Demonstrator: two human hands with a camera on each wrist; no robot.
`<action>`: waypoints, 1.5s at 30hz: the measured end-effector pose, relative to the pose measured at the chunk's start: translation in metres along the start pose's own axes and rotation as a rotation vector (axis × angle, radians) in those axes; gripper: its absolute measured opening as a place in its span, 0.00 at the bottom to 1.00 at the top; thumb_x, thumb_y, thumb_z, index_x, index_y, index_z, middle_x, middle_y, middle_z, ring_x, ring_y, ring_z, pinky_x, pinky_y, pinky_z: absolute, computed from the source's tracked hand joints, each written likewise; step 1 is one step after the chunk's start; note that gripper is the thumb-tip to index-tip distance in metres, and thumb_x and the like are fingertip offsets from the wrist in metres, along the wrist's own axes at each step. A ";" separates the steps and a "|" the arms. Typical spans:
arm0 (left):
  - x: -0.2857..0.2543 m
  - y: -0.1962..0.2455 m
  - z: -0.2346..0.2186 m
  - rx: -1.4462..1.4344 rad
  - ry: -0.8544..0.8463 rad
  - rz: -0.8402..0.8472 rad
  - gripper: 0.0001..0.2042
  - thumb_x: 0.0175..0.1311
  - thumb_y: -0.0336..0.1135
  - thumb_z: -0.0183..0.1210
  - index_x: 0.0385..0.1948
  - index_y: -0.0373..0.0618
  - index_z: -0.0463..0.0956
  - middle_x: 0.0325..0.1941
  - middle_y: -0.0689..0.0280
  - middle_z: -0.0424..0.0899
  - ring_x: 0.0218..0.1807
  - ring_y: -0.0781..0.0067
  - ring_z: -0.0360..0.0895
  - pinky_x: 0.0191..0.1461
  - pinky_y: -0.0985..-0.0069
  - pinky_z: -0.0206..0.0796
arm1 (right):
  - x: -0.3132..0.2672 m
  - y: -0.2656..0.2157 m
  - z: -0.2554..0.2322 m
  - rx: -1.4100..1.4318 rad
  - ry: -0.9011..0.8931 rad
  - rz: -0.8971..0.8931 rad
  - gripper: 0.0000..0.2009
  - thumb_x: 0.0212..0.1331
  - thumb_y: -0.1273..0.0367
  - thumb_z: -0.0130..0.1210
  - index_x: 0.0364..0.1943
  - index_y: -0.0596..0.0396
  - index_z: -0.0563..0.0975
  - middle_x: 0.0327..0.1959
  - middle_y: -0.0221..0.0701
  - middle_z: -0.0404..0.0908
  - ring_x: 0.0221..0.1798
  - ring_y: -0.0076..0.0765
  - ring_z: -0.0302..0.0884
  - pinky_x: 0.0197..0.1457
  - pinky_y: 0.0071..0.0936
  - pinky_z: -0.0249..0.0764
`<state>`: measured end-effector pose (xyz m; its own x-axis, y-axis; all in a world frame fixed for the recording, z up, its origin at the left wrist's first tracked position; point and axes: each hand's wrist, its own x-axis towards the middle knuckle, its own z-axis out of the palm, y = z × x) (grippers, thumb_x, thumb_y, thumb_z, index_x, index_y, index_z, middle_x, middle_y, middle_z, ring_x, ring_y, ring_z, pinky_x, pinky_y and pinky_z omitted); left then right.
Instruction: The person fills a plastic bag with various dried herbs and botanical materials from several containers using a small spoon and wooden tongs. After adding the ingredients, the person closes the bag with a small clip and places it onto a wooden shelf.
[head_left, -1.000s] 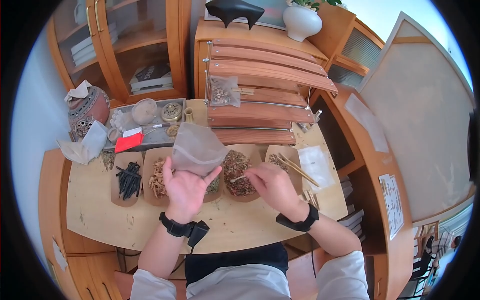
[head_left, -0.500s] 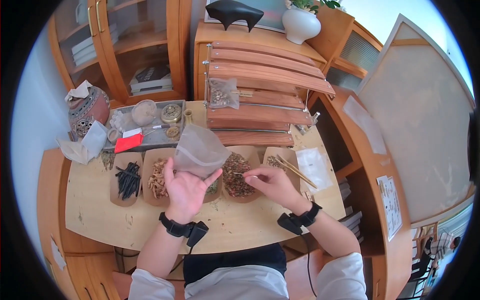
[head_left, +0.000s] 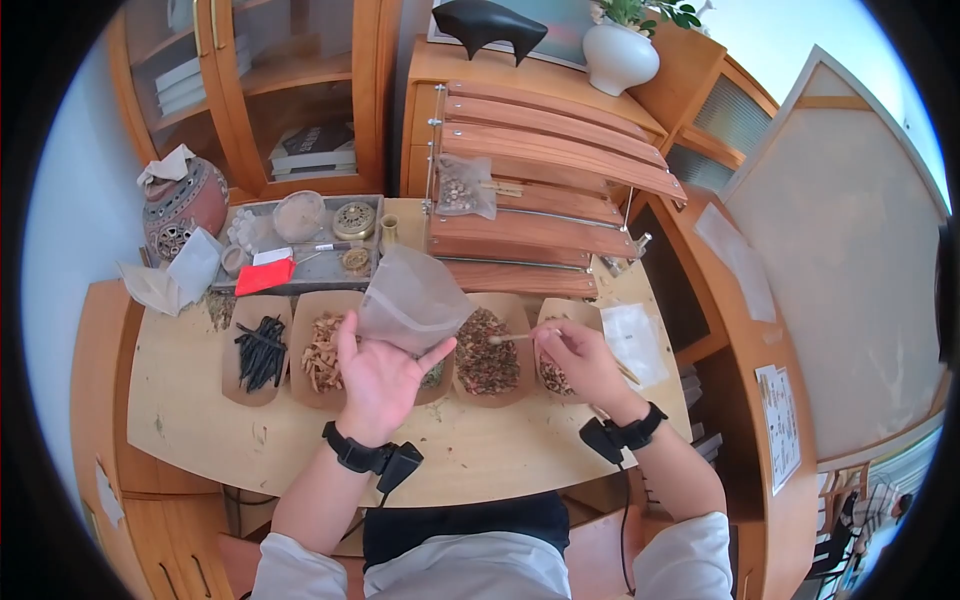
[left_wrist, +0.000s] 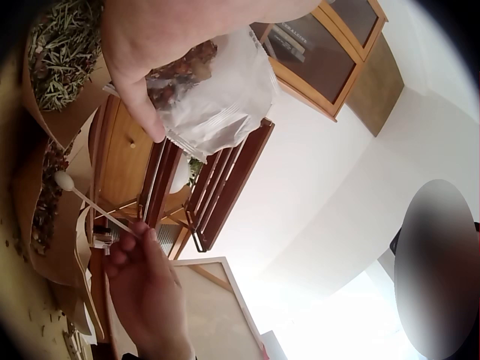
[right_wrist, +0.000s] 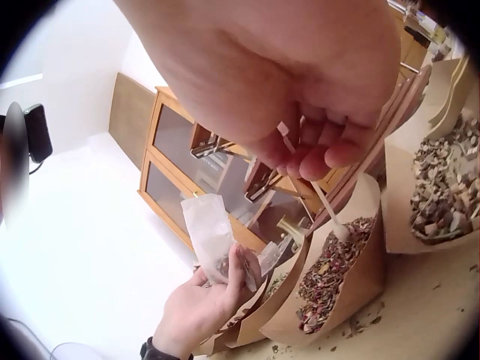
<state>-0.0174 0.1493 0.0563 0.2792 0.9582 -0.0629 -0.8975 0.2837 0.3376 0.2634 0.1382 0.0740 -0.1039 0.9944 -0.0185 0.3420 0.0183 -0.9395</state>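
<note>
My left hand [head_left: 382,390] is palm up and holds a translucent sachet [head_left: 412,300] between thumb and fingers. Brown dried bits show inside the sachet [left_wrist: 232,105] in the left wrist view. With thumb and fingertips my right hand [head_left: 592,368] pinches a small pale spoon [head_left: 512,338] by its handle. The spoon's bowl points left, over a paper tray [head_left: 530,312] of reddish dried herb mix [head_left: 488,360]. Below the left hand, a tray of green herb [left_wrist: 64,71] is partly hidden in the head view.
Trays of dark sticks [head_left: 262,352] and light brown chips [head_left: 322,355] stand at the left. Under the right hand is a tray of beige pieces [right_wrist: 446,187] with tongs [right_wrist: 454,94]. Behind stand a grey tray [head_left: 300,262] and a slatted wooden rack [head_left: 530,235].
My right hand has moved right with the spoon, from over the reddish herb mix towards the tray beside it. My left hand still holds the sachet in nearly the same place.
</note>
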 end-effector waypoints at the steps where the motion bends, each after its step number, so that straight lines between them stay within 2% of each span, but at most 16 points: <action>1: 0.000 0.000 0.000 0.001 -0.004 0.002 0.35 0.73 0.62 0.38 0.73 0.47 0.54 0.76 0.55 0.60 0.76 0.49 0.58 0.72 0.43 0.60 | -0.003 -0.002 -0.002 -0.021 0.017 -0.030 0.12 0.70 0.66 0.57 0.49 0.59 0.82 0.34 0.25 0.82 0.33 0.15 0.73 0.39 0.19 0.73; 4: 0.000 0.000 0.001 0.005 -0.015 0.002 0.35 0.73 0.62 0.37 0.73 0.47 0.53 0.76 0.54 0.60 0.76 0.48 0.59 0.72 0.43 0.61 | -0.007 -0.009 -0.012 -0.029 -0.094 0.094 0.12 0.69 0.67 0.59 0.49 0.59 0.83 0.33 0.24 0.82 0.31 0.14 0.72 0.37 0.18 0.72; 7: 0.001 0.000 0.001 0.010 -0.011 0.001 0.35 0.73 0.62 0.37 0.73 0.46 0.53 0.76 0.53 0.60 0.75 0.48 0.60 0.72 0.44 0.61 | -0.011 -0.026 -0.011 -0.020 -0.175 0.170 0.12 0.68 0.70 0.60 0.52 0.61 0.82 0.37 0.23 0.83 0.37 0.14 0.76 0.42 0.17 0.74; 10: 0.001 0.000 0.003 0.024 -0.004 0.004 0.36 0.73 0.62 0.37 0.73 0.45 0.53 0.76 0.53 0.60 0.75 0.48 0.60 0.72 0.44 0.61 | -0.011 -0.025 -0.007 -0.144 -0.167 0.092 0.12 0.67 0.69 0.61 0.51 0.58 0.83 0.37 0.24 0.84 0.36 0.15 0.76 0.41 0.18 0.74; 13: 0.001 -0.001 0.002 0.032 -0.001 0.007 0.36 0.73 0.63 0.38 0.73 0.45 0.53 0.76 0.53 0.60 0.74 0.49 0.61 0.72 0.44 0.62 | -0.015 -0.031 0.001 -0.344 -0.110 -0.100 0.13 0.64 0.69 0.62 0.50 0.57 0.83 0.31 0.29 0.82 0.31 0.20 0.76 0.37 0.20 0.74; 16: 0.001 -0.001 0.003 0.040 0.003 0.005 0.36 0.72 0.63 0.39 0.72 0.45 0.54 0.75 0.54 0.61 0.74 0.50 0.61 0.71 0.44 0.63 | -0.018 -0.036 0.005 -0.353 -0.236 -0.093 0.12 0.65 0.70 0.62 0.51 0.56 0.83 0.39 0.30 0.85 0.34 0.21 0.77 0.40 0.22 0.75; 19: 0.001 -0.001 0.002 0.028 0.005 0.000 0.36 0.73 0.63 0.37 0.73 0.45 0.53 0.76 0.52 0.60 0.75 0.49 0.60 0.72 0.44 0.61 | -0.020 -0.030 0.011 -0.241 -0.295 -0.116 0.12 0.66 0.69 0.61 0.50 0.57 0.83 0.37 0.30 0.84 0.33 0.22 0.77 0.40 0.22 0.74; 22: 0.001 -0.001 0.003 0.029 0.009 0.000 0.36 0.73 0.63 0.37 0.73 0.45 0.53 0.76 0.53 0.60 0.75 0.49 0.60 0.72 0.44 0.62 | -0.015 -0.029 0.014 -0.286 -0.208 -0.182 0.12 0.68 0.69 0.59 0.50 0.58 0.83 0.38 0.32 0.84 0.34 0.22 0.77 0.40 0.23 0.75; 25: 0.001 -0.001 0.003 0.043 0.010 0.000 0.36 0.73 0.63 0.38 0.73 0.44 0.54 0.76 0.53 0.60 0.75 0.49 0.60 0.72 0.44 0.62 | -0.007 -0.033 0.005 -0.443 -0.061 -0.297 0.10 0.69 0.69 0.57 0.47 0.59 0.84 0.34 0.33 0.83 0.33 0.27 0.79 0.40 0.25 0.76; 28: 0.001 0.000 0.001 0.074 0.018 -0.003 0.36 0.73 0.63 0.38 0.73 0.44 0.54 0.75 0.53 0.61 0.74 0.49 0.61 0.71 0.44 0.62 | 0.002 -0.005 -0.007 -0.182 0.011 -0.107 0.11 0.70 0.69 0.55 0.45 0.63 0.83 0.32 0.32 0.83 0.34 0.24 0.79 0.40 0.24 0.76; 31: 0.000 0.001 0.004 0.131 0.059 -0.001 0.37 0.72 0.63 0.38 0.72 0.43 0.54 0.75 0.53 0.61 0.74 0.49 0.61 0.71 0.44 0.62 | 0.009 -0.004 -0.014 0.001 0.089 0.038 0.13 0.71 0.67 0.54 0.44 0.64 0.83 0.29 0.31 0.82 0.32 0.21 0.78 0.37 0.23 0.75; 34: -0.001 -0.001 0.007 0.182 0.097 0.000 0.37 0.72 0.63 0.39 0.72 0.42 0.55 0.75 0.53 0.61 0.74 0.50 0.60 0.70 0.43 0.62 | 0.010 -0.005 -0.017 -0.166 0.087 0.124 0.14 0.73 0.65 0.52 0.44 0.65 0.82 0.31 0.28 0.83 0.30 0.17 0.77 0.32 0.18 0.73; 37: 0.000 0.000 0.003 0.205 0.102 0.004 0.38 0.71 0.63 0.41 0.72 0.42 0.54 0.75 0.53 0.61 0.74 0.50 0.60 0.70 0.42 0.62 | 0.015 0.012 -0.017 -0.218 0.140 0.061 0.15 0.72 0.65 0.51 0.39 0.65 0.82 0.27 0.30 0.83 0.26 0.21 0.78 0.31 0.21 0.75; 39: -0.001 0.000 0.004 0.224 0.107 0.011 0.39 0.70 0.64 0.44 0.71 0.41 0.54 0.75 0.53 0.61 0.74 0.51 0.60 0.70 0.42 0.62 | 0.016 0.012 -0.014 -0.206 0.089 0.124 0.15 0.72 0.65 0.50 0.38 0.65 0.81 0.27 0.29 0.83 0.25 0.21 0.78 0.30 0.22 0.75; 45: -0.001 -0.001 0.006 0.213 0.107 0.010 0.37 0.72 0.63 0.41 0.72 0.41 0.54 0.76 0.53 0.60 0.75 0.49 0.59 0.71 0.42 0.60 | 0.016 0.001 -0.002 0.012 -0.002 0.366 0.14 0.72 0.66 0.52 0.33 0.63 0.80 0.26 0.28 0.81 0.23 0.22 0.76 0.25 0.22 0.73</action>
<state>-0.0145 0.1481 0.0619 0.2227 0.9626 -0.1542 -0.8046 0.2708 0.5285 0.2642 0.1542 0.0731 0.0217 0.9346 -0.3550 0.3461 -0.3401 -0.8744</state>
